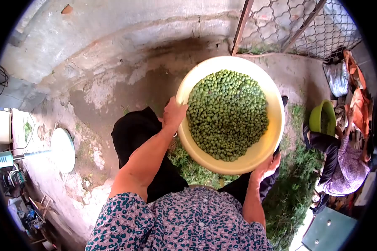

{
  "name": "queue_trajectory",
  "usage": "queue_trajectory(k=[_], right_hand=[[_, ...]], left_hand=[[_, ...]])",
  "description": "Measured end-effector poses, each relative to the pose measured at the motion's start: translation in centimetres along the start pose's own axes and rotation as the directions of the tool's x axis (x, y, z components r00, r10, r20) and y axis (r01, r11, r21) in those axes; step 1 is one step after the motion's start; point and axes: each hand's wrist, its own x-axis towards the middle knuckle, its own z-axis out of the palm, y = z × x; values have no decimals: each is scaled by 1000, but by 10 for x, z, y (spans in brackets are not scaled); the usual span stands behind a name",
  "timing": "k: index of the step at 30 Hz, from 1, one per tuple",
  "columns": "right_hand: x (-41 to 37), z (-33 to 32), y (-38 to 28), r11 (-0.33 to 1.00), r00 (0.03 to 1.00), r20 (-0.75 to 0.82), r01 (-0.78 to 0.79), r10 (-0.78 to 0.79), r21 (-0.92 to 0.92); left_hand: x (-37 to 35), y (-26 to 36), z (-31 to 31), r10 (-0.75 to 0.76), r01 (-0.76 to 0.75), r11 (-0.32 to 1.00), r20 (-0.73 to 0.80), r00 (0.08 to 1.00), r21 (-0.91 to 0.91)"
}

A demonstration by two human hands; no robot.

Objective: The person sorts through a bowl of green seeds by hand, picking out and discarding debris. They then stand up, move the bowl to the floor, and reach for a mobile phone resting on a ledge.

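Note:
A wide cream-yellow plastic basin [274,100] is held up in front of my body, over my lap. In it lies a heap of small, roundish green fruits or pods [226,113]; I cannot make out their exact kind. My left hand [174,113] is closed on the basin's left rim, thumb on top. At the lower right, my right hand [267,168] supports the basin from its outer edge, with part of the fingers hidden beneath it. The basin looks slightly tilted, the heap lying off its lower right wall.
Cut green plants [295,180] lie on the ground to my right. Beyond them sits another person [343,167] beside a lime-green basin [322,117]. A fan [63,150] is at left. Ahead are a concrete wall [125,25] and a metal mesh gate [276,25]. A green stool [329,230] stands lower right.

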Motion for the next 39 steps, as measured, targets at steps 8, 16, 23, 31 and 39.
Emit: queue_trajectory(k=[8, 16, 23, 31, 39], right_hand=[[-35, -1, 45, 463, 633, 586, -772, 506, 434], [-70, 46, 47, -190, 368, 779, -834, 508, 518], [-70, 68, 42, -256, 318, 795, -828, 517, 498], [-59, 84, 48, -286, 280, 806, -832, 522, 474], [-58, 92, 60, -288, 296, 824, -835, 484, 469]], left_hand=[[1, -27, 4, -6, 15, 992, 70, 998, -123], [-26, -24, -12, -193, 412, 729, 414, 890, -547], [-19, -29, -9, -332, 498, 710, 387, 860, -498], [-23, -16, -17, -266, 563, 620, 528, 806, -546], [-32, -14, -16, -251, 496, 713, 481, 840, -496]])
